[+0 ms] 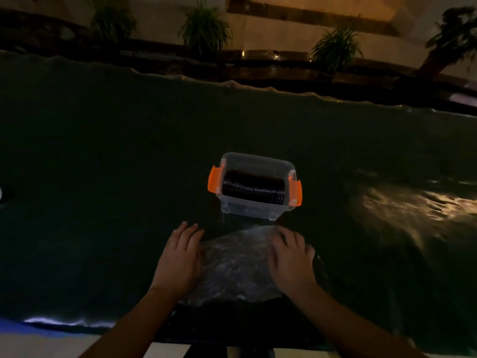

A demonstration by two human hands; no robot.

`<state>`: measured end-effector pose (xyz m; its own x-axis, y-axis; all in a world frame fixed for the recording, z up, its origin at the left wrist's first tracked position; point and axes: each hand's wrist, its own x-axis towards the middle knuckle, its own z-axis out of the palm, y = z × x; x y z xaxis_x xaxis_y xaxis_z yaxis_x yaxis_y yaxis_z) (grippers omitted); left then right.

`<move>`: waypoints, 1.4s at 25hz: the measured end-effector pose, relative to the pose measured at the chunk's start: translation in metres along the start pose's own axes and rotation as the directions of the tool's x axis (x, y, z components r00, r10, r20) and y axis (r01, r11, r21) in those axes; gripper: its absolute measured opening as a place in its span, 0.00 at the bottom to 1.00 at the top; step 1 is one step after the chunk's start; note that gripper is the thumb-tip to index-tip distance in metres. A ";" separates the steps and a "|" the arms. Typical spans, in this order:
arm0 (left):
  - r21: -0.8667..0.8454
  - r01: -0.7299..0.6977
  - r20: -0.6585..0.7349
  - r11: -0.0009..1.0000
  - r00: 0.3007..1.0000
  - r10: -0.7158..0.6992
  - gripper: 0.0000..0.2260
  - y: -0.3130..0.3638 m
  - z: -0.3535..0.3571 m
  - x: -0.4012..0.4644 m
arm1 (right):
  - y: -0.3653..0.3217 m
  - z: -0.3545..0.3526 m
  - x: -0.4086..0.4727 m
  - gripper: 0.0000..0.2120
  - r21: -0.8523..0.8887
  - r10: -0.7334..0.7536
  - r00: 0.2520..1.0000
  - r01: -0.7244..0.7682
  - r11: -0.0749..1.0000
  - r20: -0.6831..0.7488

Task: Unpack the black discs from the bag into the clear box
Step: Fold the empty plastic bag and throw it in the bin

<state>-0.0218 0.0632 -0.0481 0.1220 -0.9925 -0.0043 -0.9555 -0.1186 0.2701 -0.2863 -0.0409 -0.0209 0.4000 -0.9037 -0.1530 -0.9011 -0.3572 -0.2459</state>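
bag (pixel 233 264) between flat hands, box (pixel 254 210) beyond

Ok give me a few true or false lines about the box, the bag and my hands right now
1. The clear box has a row of black discs standing on edge in it. True.
2. The box has blue latches. False: the latches are orange.
3. Both hands lie flat on the plastic bag, left hand at its left side, right hand at its right. True.
4. The bag lies beyond the box. False: it lies nearer the person.
5. A lid covers the box. False: its top is open.
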 end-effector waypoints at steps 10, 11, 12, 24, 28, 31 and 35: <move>0.083 -0.005 0.391 0.997 0.920 -0.028 0.53 0.026 0.050 0.008 | -0.036 0.087 0.027 0.44 -0.036 -0.222 0.927 0.244 0.969 0.301; 0.095 0.004 0.392 0.995 0.919 -0.041 0.56 0.023 0.055 0.009 | -0.030 0.093 0.029 0.44 -0.072 -0.212 0.932 0.243 0.967 0.296; 0.103 0.008 0.393 0.995 0.918 -0.048 0.59 0.019 0.059 0.008 | -0.024 0.099 0.030 0.44 -0.100 -0.206 0.939 0.241 0.965 0.277; 0.027 0.172 0.286 0.985 0.942 -0.173 0.39 -0.022 0.032 0.028 | 0.057 0.078 0.030 0.39 -0.049 0.099 0.986 -0.093 0.994 0.135; 0.033 0.097 0.306 0.995 0.946 -0.102 0.28 0.015 0.023 0.079 | 0.060 0.058 0.014 0.37 0.086 0.132 0.984 -0.143 0.986 0.116; 0.066 0.129 0.422 0.989 0.895 -0.145 0.20 0.038 0.023 0.106 | 0.056 0.043 -0.002 0.36 0.173 0.152 0.980 -0.173 0.970 0.127; -0.091 0.127 0.427 0.988 0.901 -0.076 0.13 0.048 0.007 0.111 | 0.061 0.020 -0.026 0.32 0.317 0.135 0.988 -0.153 0.936 0.080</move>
<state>-0.0556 -0.0530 -0.0425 0.0683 -0.8978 -0.4351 -0.9041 -0.2401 0.3535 -0.3485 -0.0349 -0.0508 0.2870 -0.9217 -0.2610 -0.8518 -0.1210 -0.5097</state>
